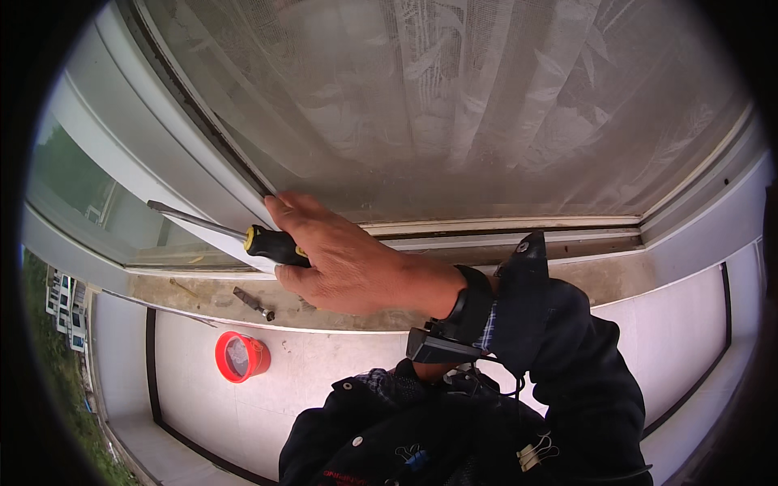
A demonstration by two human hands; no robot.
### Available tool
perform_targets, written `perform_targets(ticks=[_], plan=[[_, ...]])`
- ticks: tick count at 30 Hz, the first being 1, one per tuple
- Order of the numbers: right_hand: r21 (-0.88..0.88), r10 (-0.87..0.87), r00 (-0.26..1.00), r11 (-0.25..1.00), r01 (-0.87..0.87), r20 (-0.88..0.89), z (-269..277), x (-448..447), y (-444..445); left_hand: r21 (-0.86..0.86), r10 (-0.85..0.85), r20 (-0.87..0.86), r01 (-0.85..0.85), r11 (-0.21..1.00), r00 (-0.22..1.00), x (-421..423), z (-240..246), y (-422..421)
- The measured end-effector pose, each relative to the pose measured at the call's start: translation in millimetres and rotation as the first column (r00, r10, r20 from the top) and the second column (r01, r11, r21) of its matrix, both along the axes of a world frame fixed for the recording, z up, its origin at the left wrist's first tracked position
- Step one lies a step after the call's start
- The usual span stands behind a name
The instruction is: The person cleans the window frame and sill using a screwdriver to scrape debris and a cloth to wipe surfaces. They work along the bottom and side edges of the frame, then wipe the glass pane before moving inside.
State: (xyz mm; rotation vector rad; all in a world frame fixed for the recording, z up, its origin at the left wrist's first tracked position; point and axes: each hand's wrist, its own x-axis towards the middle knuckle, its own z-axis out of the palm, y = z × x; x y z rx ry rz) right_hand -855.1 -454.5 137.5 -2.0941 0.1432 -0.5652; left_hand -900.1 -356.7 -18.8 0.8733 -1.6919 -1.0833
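Note:
My right hand (343, 258) holds a flat-blade screwdriver (276, 244) by its black and yellow handle, its metal shaft pointing left across the white window frame (213, 176). The fingertips touch the frame's inner edge beside the lower left corner of the glass pane (425, 152), behind which a patterned lace curtain hangs. Of my left hand (433, 372), only a bit of skin shows below my right wrist; the rest is hidden by the right forearm and a black device. On the sill (340, 319) below the frame lies a metal tool with a flat blade (248, 299).
A red bucket (261, 358) with greyish contents stands on the pale floor (200, 401) beneath the sill. A thin, yellowish strip (183, 288) lies on the sill at the left. Another glass pane (79, 176) is at the far left. A cable hangs by my right sleeve.

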Motion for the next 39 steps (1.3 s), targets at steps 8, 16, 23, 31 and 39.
perform_targets(ticks=[8,16,23,31,39], plan=[[0.328,-0.371,0.928,0.878,0.347,0.012,28,-175,-23,-0.097,0.553,-0.031,-0.553,0.827,0.833,-32,-12,-27],[0.418,-0.767,0.617,0.509,0.753,-0.176,-44,-286,-24,-0.217,0.583,-0.077,-0.585,0.782,0.809,-7,7,12],[0.686,-0.97,0.24,0.205,0.698,0.046,-75,-338,-27,-0.263,0.671,-0.072,-0.663,0.701,0.738,9,-15,-1],[0.741,-0.997,0.03,0.072,0.668,0.069,-82,-362,-65,-0.355,0.77,0.05,-0.709,0.609,0.636,9,-37,-16],[0.58,-0.985,-0.165,-0.107,0.808,0.048,-100,-359,-107,-0.384,0.76,0.084,-0.683,0.621,0.644,10,-33,-14]])
